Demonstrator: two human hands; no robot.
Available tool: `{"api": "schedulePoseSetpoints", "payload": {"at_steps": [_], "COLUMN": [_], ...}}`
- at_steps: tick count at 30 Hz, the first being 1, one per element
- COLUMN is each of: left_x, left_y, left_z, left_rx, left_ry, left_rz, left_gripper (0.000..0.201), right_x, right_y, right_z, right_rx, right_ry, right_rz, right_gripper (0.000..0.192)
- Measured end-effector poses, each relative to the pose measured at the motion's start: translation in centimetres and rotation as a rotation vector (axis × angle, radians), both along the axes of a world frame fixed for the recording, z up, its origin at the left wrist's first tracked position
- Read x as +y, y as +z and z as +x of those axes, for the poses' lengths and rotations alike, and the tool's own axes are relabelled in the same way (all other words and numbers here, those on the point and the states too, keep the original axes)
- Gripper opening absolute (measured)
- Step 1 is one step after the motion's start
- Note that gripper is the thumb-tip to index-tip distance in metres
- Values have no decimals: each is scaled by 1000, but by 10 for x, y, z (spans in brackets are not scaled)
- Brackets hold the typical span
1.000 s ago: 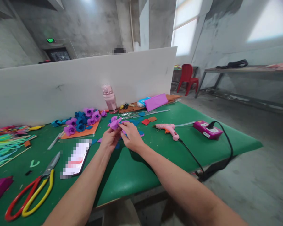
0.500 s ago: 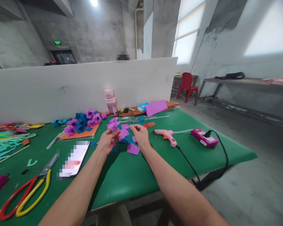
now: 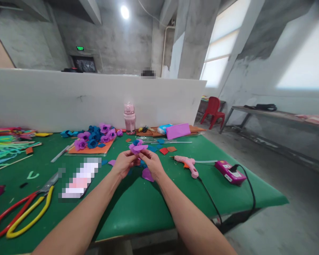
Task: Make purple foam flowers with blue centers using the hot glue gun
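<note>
Both hands meet over the green table, round a purple paper flower (image 3: 138, 148) with a bit of blue at its centre. My left hand (image 3: 125, 163) grips it from below on the left, fingers closed. From the right, my right hand (image 3: 150, 163) pinches its lower edge between thumb and fingers. Beneath the hands lie loose cut petals, among them a purple petal (image 3: 148, 175) and some blue ones partly hidden by the fingers. Finished-looking purple and blue paper flowers (image 3: 95, 136) rest in a cluster on an orange sheet (image 3: 91, 149) to the left.
A pink glue gun (image 3: 187, 163) lies on the right, near a purple power strip (image 3: 230, 172) with a black cord. At left are large scissors (image 3: 29, 209), a phone (image 3: 81, 179) and coloured strips (image 3: 7, 154). A pink bottle (image 3: 129, 118) stands before the white partition (image 3: 101, 99).
My right hand has moved left to join my left hand and now holds the flower too. The flower is turned to show some blue. The camera view has tilted slightly upward.
</note>
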State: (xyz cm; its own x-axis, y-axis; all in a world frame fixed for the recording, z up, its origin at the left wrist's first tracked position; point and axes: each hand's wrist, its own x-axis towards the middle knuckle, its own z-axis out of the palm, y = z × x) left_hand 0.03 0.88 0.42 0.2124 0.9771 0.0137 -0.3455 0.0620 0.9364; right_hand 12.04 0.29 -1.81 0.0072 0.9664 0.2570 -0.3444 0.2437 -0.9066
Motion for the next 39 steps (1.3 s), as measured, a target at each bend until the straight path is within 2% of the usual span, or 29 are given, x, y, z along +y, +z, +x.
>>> {"api": "schedulePoseSetpoints", "payload": {"at_steps": [7,18,29,35,39], "left_x": [-3,-5,-4,-3,3], "left_y": [3,3,0,2,6], "left_z": [1,4,4,1,-9], "left_rx": [-10,-46,48,94,53], "left_ry": [-17,-51,-27,-42,60], "left_rz": [4,3,27,35,2], "left_gripper": [28,32,37,36,36], "right_x": [-4,-2,-2,4,3], "right_y": [4,3,3,1,4], "right_z": [0,2,1,5,10], "right_rx": [193,183,250,343,417], "right_ry": [91,113,148,52,39], "right_rz": [-132,-71,-123,-155,-201], "right_gripper": [32,20,24,23,25]}}
